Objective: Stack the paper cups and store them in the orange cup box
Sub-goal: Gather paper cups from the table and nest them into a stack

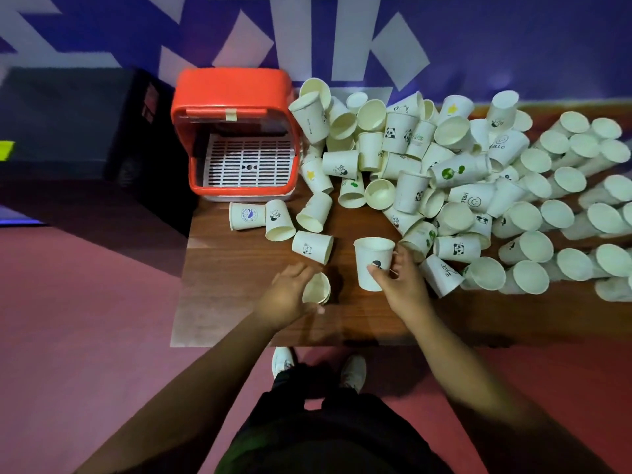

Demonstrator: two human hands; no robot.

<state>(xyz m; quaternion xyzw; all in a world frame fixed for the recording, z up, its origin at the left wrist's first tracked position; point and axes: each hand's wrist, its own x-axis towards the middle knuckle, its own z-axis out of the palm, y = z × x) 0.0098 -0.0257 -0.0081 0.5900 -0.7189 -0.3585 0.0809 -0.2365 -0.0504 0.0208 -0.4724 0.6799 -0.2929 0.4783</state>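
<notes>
Wooden table (236, 302): left hand (285, 295) curled round cup stack (317, 289), seemingly; right hand (403, 285) grips upright cup (372, 256).

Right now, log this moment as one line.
left hand: holds stack | right hand: grips upright cup | box: open, no cups seen inside | pile: loose on table

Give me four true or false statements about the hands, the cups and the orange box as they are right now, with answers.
1. The right hand grips an upright paper cup. True.
2. The orange cup box is already full of cups. False: only its white grid tray shows inside.
3. The left hand holds a small stack of cups. True.
4. Every cup in the pile stands upright on the table. False: many lie on their sides.
</notes>
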